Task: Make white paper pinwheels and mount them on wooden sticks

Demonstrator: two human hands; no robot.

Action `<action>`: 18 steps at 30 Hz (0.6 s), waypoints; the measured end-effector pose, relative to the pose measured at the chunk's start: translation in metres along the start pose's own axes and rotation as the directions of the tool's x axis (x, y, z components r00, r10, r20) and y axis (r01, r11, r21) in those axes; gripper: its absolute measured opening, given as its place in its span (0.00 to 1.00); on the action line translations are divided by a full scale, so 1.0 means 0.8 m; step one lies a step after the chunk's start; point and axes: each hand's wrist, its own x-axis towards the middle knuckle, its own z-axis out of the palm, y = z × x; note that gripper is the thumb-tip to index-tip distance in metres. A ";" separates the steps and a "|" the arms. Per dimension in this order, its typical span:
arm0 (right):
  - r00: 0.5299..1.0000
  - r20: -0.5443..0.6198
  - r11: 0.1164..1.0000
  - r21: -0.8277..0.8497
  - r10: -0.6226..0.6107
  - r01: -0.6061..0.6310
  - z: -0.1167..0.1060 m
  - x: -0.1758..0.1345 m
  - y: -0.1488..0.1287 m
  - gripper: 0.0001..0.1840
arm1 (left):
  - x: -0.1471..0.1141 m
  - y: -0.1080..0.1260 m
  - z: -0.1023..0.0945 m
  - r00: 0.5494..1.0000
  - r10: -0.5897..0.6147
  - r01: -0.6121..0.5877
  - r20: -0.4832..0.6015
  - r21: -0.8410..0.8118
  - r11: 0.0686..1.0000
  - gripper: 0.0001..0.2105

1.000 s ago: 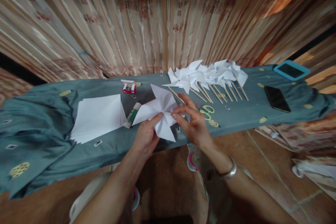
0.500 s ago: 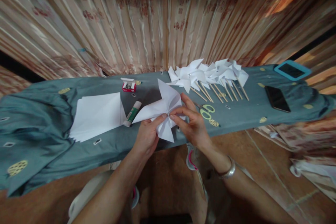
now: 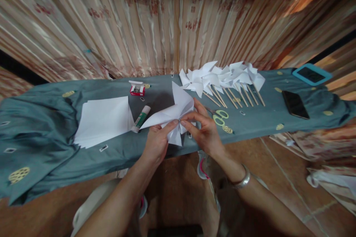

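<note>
A white paper pinwheel point(image 3: 182, 98) is held above the cloth-covered table, its folded points meeting at the centre. My left hand point(image 3: 157, 140) grips it from the left, the thumb pressed near that centre. From the right, my right hand point(image 3: 204, 129) pinches the same centre between thumb and forefinger, its other fingers behind the paper. Whatever tiny piece is at the fingertips is too small to make out. A green and white glue stick point(image 3: 141, 118) lies just left of the pinwheel. Green-handled scissors point(image 3: 219, 117) lie to the right of my right hand, their blades partly hidden.
White paper sheets point(image 3: 104, 120) are stacked at left. Behind the glue stick stands an open small red box point(image 3: 137, 89). Several finished pinwheels point(image 3: 222, 76) on wooden sticks lie at the back right. A black phone point(image 3: 295, 104) and blue-framed device point(image 3: 313, 74) rest farther right.
The pinwheel has tilted slightly, and its lower point looks shorter. Both hands keep their grip at the centre. The surrounding things stay in place; the view shifts slightly.
</note>
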 end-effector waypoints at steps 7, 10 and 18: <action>0.998 -0.038 0.997 0.067 0.041 -0.039 0.004 -0.001 0.002 0.03 | 0.002 -0.004 -0.003 0.999 0.039 -0.041 0.014 0.107 0.993 0.14; 0.995 -0.046 0.991 0.101 0.092 -0.087 0.008 -0.002 0.002 0.04 | 0.005 -0.007 -0.005 0.999 0.045 -0.044 -0.006 0.113 0.993 0.17; 0.971 -0.122 0.974 0.116 0.207 -0.193 0.011 -0.002 0.010 0.24 | 0.008 -0.010 -0.010 0.999 0.038 -0.036 -0.019 0.111 0.993 0.16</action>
